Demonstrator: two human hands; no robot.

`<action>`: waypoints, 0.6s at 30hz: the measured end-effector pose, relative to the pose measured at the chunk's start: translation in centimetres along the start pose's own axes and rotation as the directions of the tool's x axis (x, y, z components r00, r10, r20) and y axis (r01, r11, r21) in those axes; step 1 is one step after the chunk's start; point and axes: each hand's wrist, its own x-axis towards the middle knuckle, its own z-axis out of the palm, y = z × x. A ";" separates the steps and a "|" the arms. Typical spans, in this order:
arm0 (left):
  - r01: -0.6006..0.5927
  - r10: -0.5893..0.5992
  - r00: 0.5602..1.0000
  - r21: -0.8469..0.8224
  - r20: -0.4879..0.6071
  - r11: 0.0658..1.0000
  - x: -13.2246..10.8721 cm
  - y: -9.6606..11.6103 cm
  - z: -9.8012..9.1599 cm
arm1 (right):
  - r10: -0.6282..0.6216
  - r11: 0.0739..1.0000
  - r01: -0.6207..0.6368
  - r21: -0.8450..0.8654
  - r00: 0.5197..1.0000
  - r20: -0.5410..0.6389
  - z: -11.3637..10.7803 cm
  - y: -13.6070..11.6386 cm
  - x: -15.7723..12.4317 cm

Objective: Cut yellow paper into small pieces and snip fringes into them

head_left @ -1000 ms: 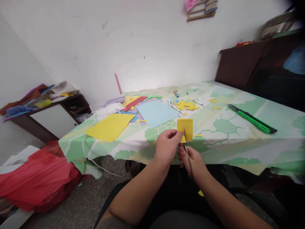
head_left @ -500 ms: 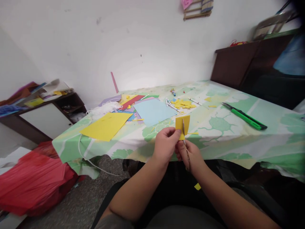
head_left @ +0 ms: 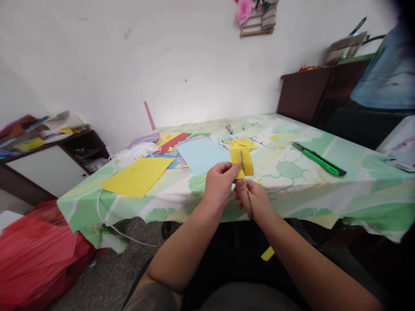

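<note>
My left hand (head_left: 220,183) pinches the lower left edge of a small piece of yellow paper (head_left: 248,163), held up above the table's front edge. With my right hand (head_left: 254,196) I grip a pair of scissors (head_left: 249,199), the fingers closed round its handles. The blades point upward and lie against the paper, which parts to the right of them. Part of the handles is hidden by my fingers. Just behind the paper lies a heap of cut yellow scraps (head_left: 240,143) on the tablecloth.
A green utility knife (head_left: 319,159) lies to the right. Leftward are a light blue sheet (head_left: 201,153), a yellow sheet (head_left: 138,176) and white string (head_left: 136,150). A yellow strip (head_left: 267,253) rests on my lap. A red plastic bag (head_left: 42,259) stands at lower left.
The view has swung slightly to the right, so everything sits further left. The scissors still lie against the yellow paper, whose right part now spreads further from the blades.
</note>
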 end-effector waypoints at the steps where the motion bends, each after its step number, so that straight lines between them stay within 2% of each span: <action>1: 0.003 -0.003 1.000 0.008 -0.002 1.000 0.1 0.0 0.0 | 0.001 1.000 -0.001 -0.001 1.000 -0.004 0.1 0.2 0.0; 13: -0.008 0.008 1.000 0.058 0.015 0.998 0.6 -0.4 -0.2 | 0.030 1.000 -0.030 -0.001 0.999 0.024 0.0 0.3 0.3; 18: 0.029 -0.030 0.999 0.010 0.014 1.000 0.7 -0.1 -0.1 | 0.034 0.999 -0.034 0.013 0.999 0.037 0.0 0.5 0.5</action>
